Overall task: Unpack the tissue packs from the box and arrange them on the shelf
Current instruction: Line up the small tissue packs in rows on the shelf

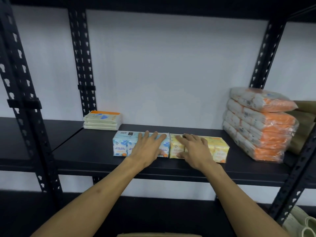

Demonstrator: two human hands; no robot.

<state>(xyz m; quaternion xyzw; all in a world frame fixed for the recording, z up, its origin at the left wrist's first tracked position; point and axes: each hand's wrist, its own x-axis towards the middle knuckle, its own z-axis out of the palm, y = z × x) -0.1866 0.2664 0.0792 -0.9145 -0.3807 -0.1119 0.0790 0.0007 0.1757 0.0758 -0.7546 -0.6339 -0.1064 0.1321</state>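
Observation:
A blue tissue pack [121, 144] and a yellow tissue pack [218, 148] lie side by side, touching, on the black shelf [89, 151]. My left hand [148, 147] rests flat on the blue pack with fingers spread over its top. My right hand [194, 147] lies on the yellow pack, fingers straight over the top and thumb down its front face. A strip of the brown cardboard box [159, 234] shows at the bottom edge of the view.
A small stack of cream tissue packs [102, 120] sits at the back left of the shelf. A tall pile of orange and white packs [259, 124] stands at the right, with brown paper [304, 120] behind it. Black slotted uprights [25, 100] frame the shelf.

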